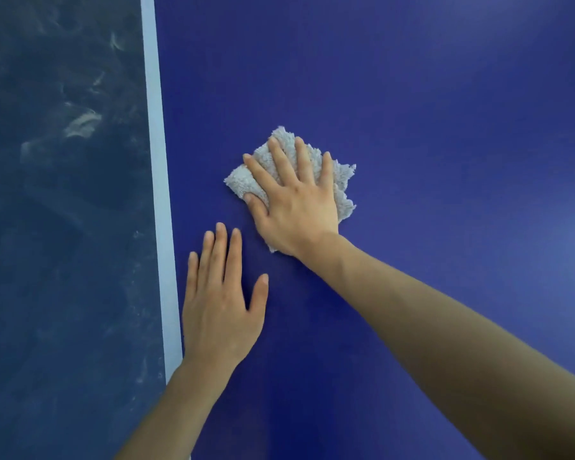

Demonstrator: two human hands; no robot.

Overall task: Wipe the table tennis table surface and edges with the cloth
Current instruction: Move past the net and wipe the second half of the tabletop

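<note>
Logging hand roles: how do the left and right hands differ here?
The right hand presses on the cloth; the left hand lies bare on the table. The right hand reaches farther out; the left hand sits nearer the white line. Both are flat, fingers straight.

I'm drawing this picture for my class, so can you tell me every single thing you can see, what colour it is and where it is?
table: one, deep blue, fills the middle and right of the view
edge stripe: one, white, runs along the table's left edge
cloth: one, off-white and fluffy, flat on the table near the middle
floor: one area, dark blue-grey with pale scuffs, left of the table
right hand: one, presses flat on the cloth, fingers spread
left hand: one, rests flat on the bare table beside the stripe
</note>
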